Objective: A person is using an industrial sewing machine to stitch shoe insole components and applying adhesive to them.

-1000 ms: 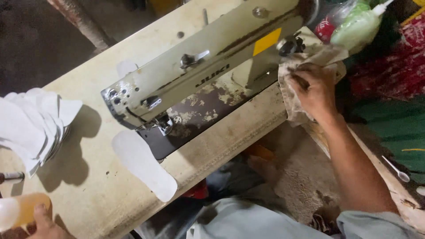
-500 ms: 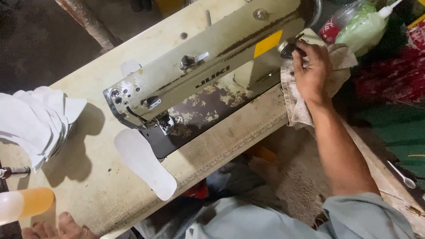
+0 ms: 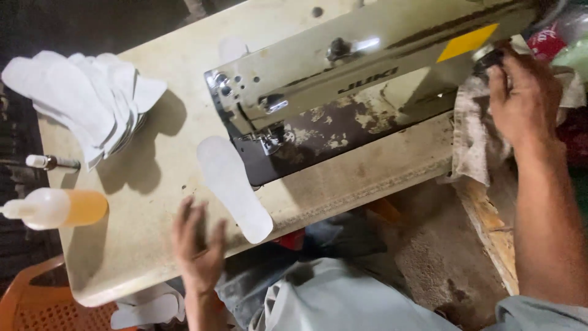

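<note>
A cream industrial sewing machine (image 3: pixel 367 58) lies across a worn beige table (image 3: pixel 153 184). My right hand (image 3: pixel 523 95) rests on the machine's right end, fingers curled around a dark knob (image 3: pixel 490 58), over a dirty rag (image 3: pixel 474 132). My left hand (image 3: pixel 197 248) hovers flat with fingers spread above the table's front edge, holding nothing. Just right of it lies a single white shoe insole (image 3: pixel 233 187), its far end near the needle area (image 3: pixel 269 138).
A fanned stack of white insoles (image 3: pixel 86 98) sits at the table's left. A squeeze bottle of amber liquid (image 3: pixel 58 208) lies at the left edge. An orange plastic crate (image 3: pixel 30 300) stands below. More white insoles (image 3: pixel 144 309) rest under the table edge.
My left hand has come up from the bottom edge to hover beside the single insole. My right hand stays at the machine's right end. The view has shifted closer.
</note>
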